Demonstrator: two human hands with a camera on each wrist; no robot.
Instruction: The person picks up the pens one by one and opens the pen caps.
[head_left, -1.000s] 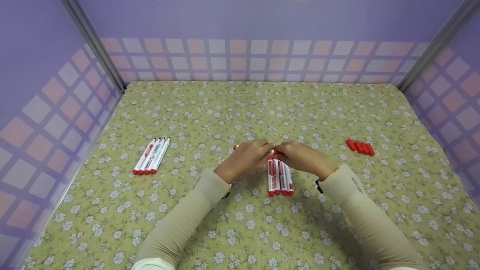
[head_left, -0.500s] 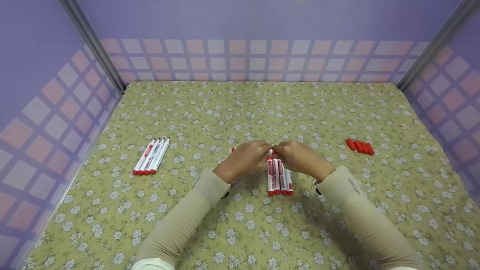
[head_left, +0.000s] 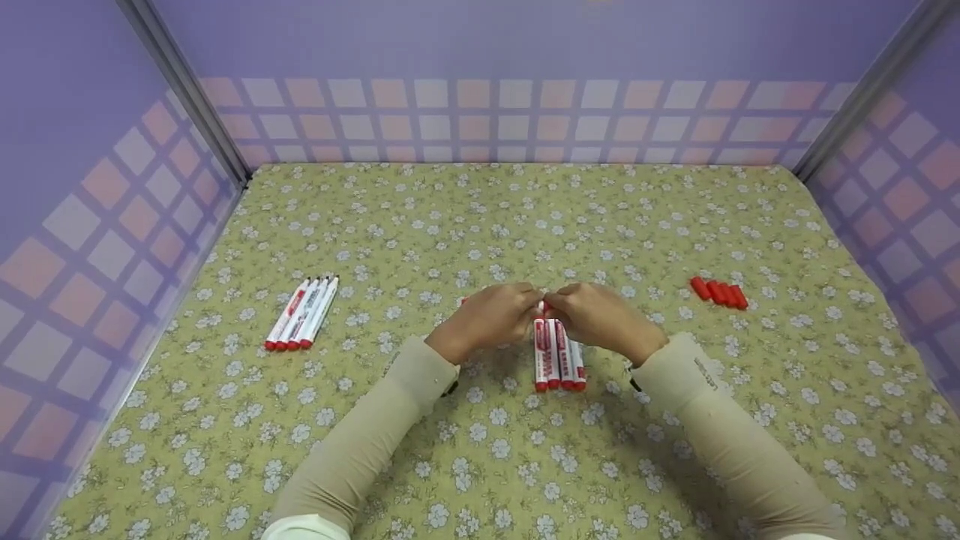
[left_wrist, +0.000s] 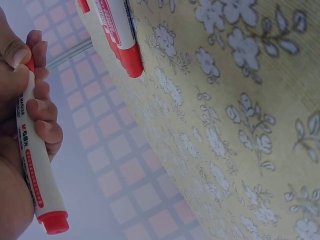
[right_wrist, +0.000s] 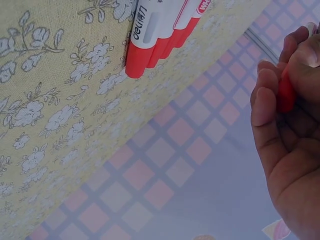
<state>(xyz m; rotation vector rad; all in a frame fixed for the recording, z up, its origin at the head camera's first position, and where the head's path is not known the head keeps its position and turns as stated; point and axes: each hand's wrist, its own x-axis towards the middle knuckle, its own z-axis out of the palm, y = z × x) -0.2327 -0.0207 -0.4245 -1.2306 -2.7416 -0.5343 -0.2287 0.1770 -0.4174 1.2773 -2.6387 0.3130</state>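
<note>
My left hand (head_left: 491, 315) grips a white marker (left_wrist: 32, 150) with red lettering and a red end plug, its fingers wrapped round the barrel. The right hand (head_left: 604, 319) pinches the marker's red cap (right_wrist: 286, 92) between thumb and fingers. Both hands meet fingertip to fingertip in the head view, above the far ends of a row of capped markers (head_left: 555, 356) lying side by side on the cloth. Fingers hide the joint between cap and barrel, so I cannot tell how far the cap sits on.
Several uncapped white markers (head_left: 304, 315) lie in a row at the left, black tips pointing away. Several loose red caps (head_left: 718, 292) lie together at the right. A flowered cloth (head_left: 420, 217) covers the table, with purple panels (head_left: 480, 45) standing round its back and sides.
Both hands stay together on the marker. My right hand has drawn slightly left and its fingers have closed in on the cap; the rows of markers and caps have not moved.
</note>
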